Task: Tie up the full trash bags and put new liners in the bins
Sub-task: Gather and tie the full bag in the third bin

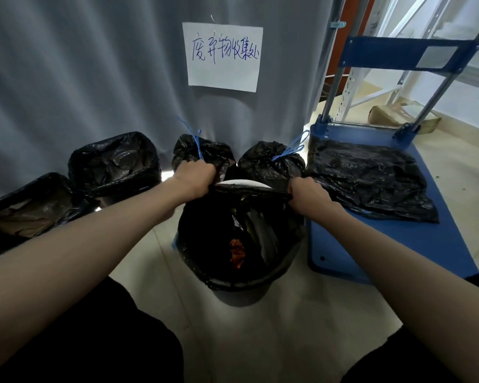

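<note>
Both hands — left hand (195,175), right hand (306,196) — clench the black liner's (205,244) far rim (bin (241,295) full).

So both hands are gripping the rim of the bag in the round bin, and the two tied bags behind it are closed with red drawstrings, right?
Not quite: the drawstrings are blue, not red, as the head view shows. Both the left hand and right hand do grip the rim of the bag in the round bin, with the two tied bags behind it.

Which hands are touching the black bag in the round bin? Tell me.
Touching, both. The head view shows the left hand and right hand gripping the far rim of the black bag, fingers curled round the plastic.
</note>
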Demonstrator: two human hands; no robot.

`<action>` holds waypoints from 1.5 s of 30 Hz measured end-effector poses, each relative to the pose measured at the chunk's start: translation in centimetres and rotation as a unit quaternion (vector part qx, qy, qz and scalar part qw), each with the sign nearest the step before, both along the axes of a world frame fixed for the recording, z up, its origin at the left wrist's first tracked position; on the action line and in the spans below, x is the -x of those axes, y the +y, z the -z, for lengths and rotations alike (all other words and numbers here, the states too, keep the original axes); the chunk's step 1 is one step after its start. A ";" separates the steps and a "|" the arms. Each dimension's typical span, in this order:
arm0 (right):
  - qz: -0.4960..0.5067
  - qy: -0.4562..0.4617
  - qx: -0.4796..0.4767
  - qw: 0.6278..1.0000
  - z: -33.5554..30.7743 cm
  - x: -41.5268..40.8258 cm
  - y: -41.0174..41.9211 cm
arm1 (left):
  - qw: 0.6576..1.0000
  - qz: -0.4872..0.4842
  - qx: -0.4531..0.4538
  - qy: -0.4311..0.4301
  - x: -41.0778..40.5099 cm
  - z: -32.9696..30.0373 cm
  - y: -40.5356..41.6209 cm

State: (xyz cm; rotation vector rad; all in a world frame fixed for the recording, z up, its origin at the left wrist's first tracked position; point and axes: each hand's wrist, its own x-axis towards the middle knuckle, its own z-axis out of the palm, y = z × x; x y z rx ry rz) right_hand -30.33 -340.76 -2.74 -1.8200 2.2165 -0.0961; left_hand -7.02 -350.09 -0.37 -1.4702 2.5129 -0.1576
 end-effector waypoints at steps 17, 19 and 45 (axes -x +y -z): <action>-0.134 0.082 0.108 0.982 -3.1 -4.2 6.2 | 0.986 0.048 0.159 0.024 -2.1 -1.0 6.1; -0.147 0.110 0.100 0.978 -2.3 -4.4 7.2 | 0.982 0.091 0.161 0.044 -2.5 -0.6 7.1; -0.289 0.127 0.053 0.947 -0.5 -6.2 13.3 | 0.915 0.378 0.110 -0.091 -4.4 3.9 16.4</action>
